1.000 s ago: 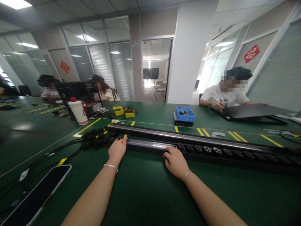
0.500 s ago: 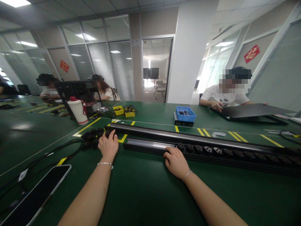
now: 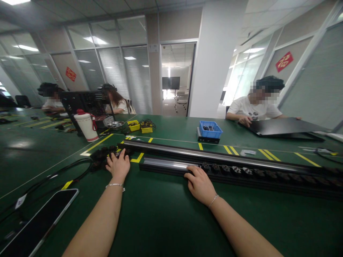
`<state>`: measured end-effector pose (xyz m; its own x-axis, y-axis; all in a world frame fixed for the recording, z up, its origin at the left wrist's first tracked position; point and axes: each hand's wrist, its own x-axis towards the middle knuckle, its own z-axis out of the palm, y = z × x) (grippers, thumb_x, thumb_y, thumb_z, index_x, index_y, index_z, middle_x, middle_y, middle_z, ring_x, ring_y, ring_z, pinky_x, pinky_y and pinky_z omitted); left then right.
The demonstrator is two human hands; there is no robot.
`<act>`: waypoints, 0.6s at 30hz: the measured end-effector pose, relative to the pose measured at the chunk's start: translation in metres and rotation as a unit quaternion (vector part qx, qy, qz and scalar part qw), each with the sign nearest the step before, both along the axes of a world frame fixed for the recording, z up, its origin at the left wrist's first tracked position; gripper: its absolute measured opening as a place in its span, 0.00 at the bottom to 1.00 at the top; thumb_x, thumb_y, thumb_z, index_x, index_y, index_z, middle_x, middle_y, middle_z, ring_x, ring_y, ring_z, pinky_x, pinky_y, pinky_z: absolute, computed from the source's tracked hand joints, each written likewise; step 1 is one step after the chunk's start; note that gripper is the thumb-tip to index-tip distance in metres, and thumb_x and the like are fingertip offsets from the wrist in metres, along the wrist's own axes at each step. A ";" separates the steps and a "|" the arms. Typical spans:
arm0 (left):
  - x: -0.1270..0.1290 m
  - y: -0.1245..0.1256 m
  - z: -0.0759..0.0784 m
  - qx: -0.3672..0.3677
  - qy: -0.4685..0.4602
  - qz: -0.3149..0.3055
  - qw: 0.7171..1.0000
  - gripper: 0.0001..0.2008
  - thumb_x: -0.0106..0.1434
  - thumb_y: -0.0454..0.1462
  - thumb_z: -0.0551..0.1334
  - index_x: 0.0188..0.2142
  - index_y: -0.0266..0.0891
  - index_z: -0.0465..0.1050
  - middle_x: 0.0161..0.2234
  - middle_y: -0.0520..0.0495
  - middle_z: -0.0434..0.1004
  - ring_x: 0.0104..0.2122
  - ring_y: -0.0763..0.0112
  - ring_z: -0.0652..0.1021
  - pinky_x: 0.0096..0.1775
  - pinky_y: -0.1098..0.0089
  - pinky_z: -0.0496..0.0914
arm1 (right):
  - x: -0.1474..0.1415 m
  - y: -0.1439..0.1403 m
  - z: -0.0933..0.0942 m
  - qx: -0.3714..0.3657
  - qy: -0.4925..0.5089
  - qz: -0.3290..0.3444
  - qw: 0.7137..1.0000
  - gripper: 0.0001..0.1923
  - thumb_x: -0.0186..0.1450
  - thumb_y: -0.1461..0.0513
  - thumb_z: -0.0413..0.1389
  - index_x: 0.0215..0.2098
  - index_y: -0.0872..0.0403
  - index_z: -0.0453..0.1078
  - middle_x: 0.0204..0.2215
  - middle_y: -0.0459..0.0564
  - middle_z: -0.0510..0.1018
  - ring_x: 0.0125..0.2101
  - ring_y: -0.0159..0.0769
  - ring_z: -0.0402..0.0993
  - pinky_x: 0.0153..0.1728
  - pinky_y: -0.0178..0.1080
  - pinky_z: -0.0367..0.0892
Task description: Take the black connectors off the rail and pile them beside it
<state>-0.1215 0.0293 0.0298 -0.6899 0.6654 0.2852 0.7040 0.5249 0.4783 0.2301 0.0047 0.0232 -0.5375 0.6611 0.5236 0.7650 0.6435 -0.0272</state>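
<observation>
My left hand reaches over a cluster of black parts at the left end of the rails. Its fingers are apart, and the tips touch or hover just above the parts; which of these I cannot tell. My right hand is curled over the near black rail, thumb on the near side. To the right of that hand, the same rail carries a row of several small dark blocks. A longer black rail with a shiny strip lies just behind it, roughly parallel.
A phone and black cables lie at the left. Behind stand a white tumbler, yellow boxes and a blue bin. At right a person handles a dark panel. Two more people sit at far left.
My left hand has moved slightly left and down over the black parts, its fingers spreading. My right hand stays on the near rail.
</observation>
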 end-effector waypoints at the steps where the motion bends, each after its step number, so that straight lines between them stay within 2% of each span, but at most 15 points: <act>1: 0.000 0.000 0.000 0.008 0.002 0.003 1.000 0.24 0.63 0.48 0.44 0.58 0.52 0.58 0.62 0.40 0.47 0.61 0.44 0.48 0.54 0.42 0.50 | 0.000 -0.001 0.001 0.010 0.006 0.002 1.000 0.14 0.58 0.68 0.49 0.40 0.51 0.71 0.48 0.52 0.69 0.52 0.40 0.58 0.54 0.44 0.55; 4: 0.002 -0.002 0.001 0.032 0.011 0.013 0.999 0.23 0.64 0.47 0.46 0.57 0.51 0.59 0.63 0.40 0.46 0.61 0.45 0.48 0.53 0.43 0.52 | 0.000 -0.002 0.003 0.050 0.031 -0.035 0.998 0.17 0.58 0.68 0.48 0.45 0.51 0.69 0.49 0.51 0.68 0.56 0.41 0.54 0.57 0.47 0.49; 7: 0.006 -0.004 0.002 0.058 0.038 0.013 0.998 0.23 0.63 0.46 0.49 0.56 0.48 0.61 0.62 0.39 0.48 0.61 0.44 0.49 0.53 0.43 0.52 | 0.001 -0.002 0.003 0.080 0.064 -0.141 0.985 0.22 0.58 0.67 0.49 0.50 0.52 0.65 0.54 0.53 0.63 0.59 0.48 0.47 0.57 0.54 0.46; 9: 0.009 -0.005 0.004 0.083 0.063 0.009 0.995 0.23 0.62 0.45 0.51 0.56 0.45 0.62 0.62 0.38 0.49 0.61 0.45 0.49 0.54 0.43 0.52 | 0.003 0.000 0.001 0.072 0.061 -0.187 0.978 0.24 0.56 0.67 0.49 0.52 0.54 0.64 0.55 0.55 0.61 0.59 0.50 0.46 0.56 0.55 0.48; 11: 0.015 -0.007 0.008 0.113 0.091 -0.007 0.989 0.22 0.62 0.42 0.51 0.55 0.42 0.62 0.61 0.38 0.51 0.61 0.48 0.50 0.55 0.45 0.52 | 0.006 0.002 -0.001 0.051 0.037 -0.191 0.980 0.24 0.56 0.67 0.50 0.51 0.54 0.65 0.54 0.55 0.64 0.58 0.50 0.49 0.56 0.54 0.49; 14: 0.026 -0.009 0.015 0.155 0.128 -0.081 0.976 0.21 0.62 0.38 0.51 0.55 0.40 0.61 0.61 0.43 0.54 0.61 0.56 0.50 0.58 0.53 0.51 | 0.009 0.004 -0.002 0.038 0.014 -0.185 0.982 0.20 0.56 0.66 0.50 0.47 0.53 0.68 0.52 0.54 0.65 0.57 0.50 0.50 0.56 0.54 0.48; 18: 0.051 -0.009 0.017 0.168 0.165 -0.244 0.941 0.20 0.63 0.38 0.48 0.54 0.39 0.62 0.60 0.45 0.56 0.60 0.64 0.54 0.59 0.61 0.51 | 0.009 0.002 0.001 0.038 0.002 -0.180 0.983 0.16 0.56 0.66 0.50 0.42 0.53 0.70 0.52 0.54 0.65 0.57 0.50 0.49 0.56 0.53 0.48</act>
